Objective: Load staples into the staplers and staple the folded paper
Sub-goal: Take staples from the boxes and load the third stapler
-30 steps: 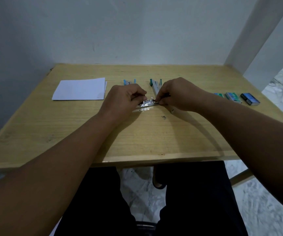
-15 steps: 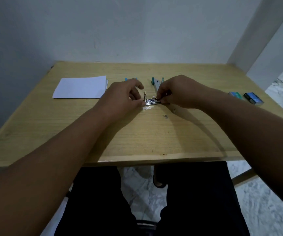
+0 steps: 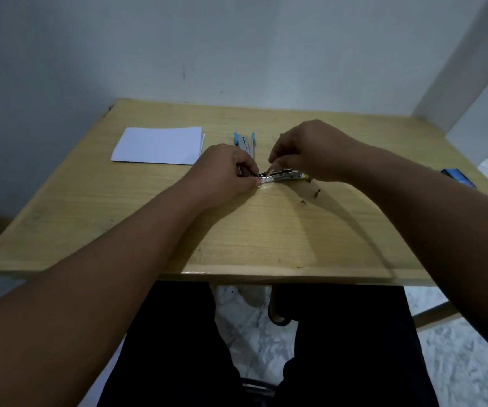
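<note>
Pinching the near end of the opened stapler [image 3: 280,175], the left hand [image 3: 228,171] steadies it on the worktop [image 3: 266,230], while the right hand [image 3: 310,151], beside it, pinches something small at the tray, too tiny to identify. Loose staple bits [image 3: 310,196] lie just nearer than the right hand. Judging by its look, the stapler is light, stiff metal, slippery; grip its side rails. Beyond the left hand sit the blue stapler [image 3: 245,141] and folded paper [image 3: 159,145]. Since half a second ago, the left fingers have closed onto the stapler's end.
</note>
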